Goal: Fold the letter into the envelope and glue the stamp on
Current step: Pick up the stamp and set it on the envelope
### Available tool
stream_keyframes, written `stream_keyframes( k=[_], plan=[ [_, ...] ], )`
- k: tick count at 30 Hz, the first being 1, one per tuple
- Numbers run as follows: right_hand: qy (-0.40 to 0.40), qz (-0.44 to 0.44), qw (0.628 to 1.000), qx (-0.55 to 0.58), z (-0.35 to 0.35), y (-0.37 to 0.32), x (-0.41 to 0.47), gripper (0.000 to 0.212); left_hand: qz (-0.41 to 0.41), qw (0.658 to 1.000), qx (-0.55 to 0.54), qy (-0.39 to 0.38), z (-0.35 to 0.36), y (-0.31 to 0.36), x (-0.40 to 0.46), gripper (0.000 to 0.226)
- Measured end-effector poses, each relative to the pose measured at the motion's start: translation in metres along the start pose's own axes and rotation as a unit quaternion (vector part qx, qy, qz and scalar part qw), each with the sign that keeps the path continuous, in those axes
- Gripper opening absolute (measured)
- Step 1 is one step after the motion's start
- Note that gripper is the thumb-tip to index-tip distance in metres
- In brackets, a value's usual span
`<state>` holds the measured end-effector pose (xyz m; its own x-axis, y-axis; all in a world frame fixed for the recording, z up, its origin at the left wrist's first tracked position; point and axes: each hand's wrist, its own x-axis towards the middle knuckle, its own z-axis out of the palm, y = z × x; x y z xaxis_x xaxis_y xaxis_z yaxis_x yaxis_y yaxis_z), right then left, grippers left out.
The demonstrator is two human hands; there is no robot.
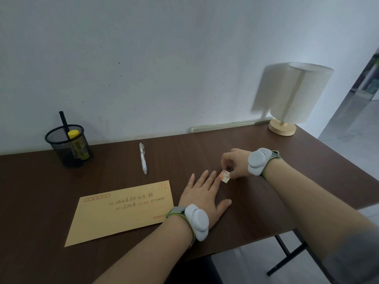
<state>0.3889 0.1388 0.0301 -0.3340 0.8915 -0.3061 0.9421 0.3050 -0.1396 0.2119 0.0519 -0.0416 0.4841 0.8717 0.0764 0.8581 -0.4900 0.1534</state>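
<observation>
A yellow-brown envelope (121, 212) lies flat on the dark wooden desk (41, 191), address side up with handwriting and a printed stamp box at its top right corner. To its right, my left hand (203, 193) lies flat on the desk with fingers straight. My right hand (235, 162) pinches a small reddish stamp (224, 176) by its upper edge, just beyond my left fingertips. The stamp hangs tilted at the desk surface. No letter sheet is visible.
A black mesh pen cup (68, 145) with a yellow-capped glue stick (73, 134) stands at the back left. A white pen (143, 157) lies behind the envelope. A table lamp (287, 111) stands at the back right corner. The desk's right edge drops to the floor.
</observation>
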Motion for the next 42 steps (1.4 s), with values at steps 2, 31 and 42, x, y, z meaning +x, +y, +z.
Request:
stream_keyframes(
  k=[2, 31, 42],
  plan=[
    [0.002, 0.0, 1.0, 0.004, 0.0, 0.001, 0.001, 0.031, 0.0, 1.0, 0.0, 0.008, 0.0, -0.001, 0.0, 0.074],
    [0.088, 0.018, 0.859, 0.505, 0.019, -0.016, -0.021, 0.012, -0.132, 0.938, -0.296, 0.123, -0.034, -0.014, -0.016, 0.059],
    [0.005, 0.008, 0.824, 0.567, 0.028, -0.09, -0.019, 0.005, -0.21, 0.852, -0.442, 0.187, -0.063, -0.053, -0.064, 0.051]
  ],
)
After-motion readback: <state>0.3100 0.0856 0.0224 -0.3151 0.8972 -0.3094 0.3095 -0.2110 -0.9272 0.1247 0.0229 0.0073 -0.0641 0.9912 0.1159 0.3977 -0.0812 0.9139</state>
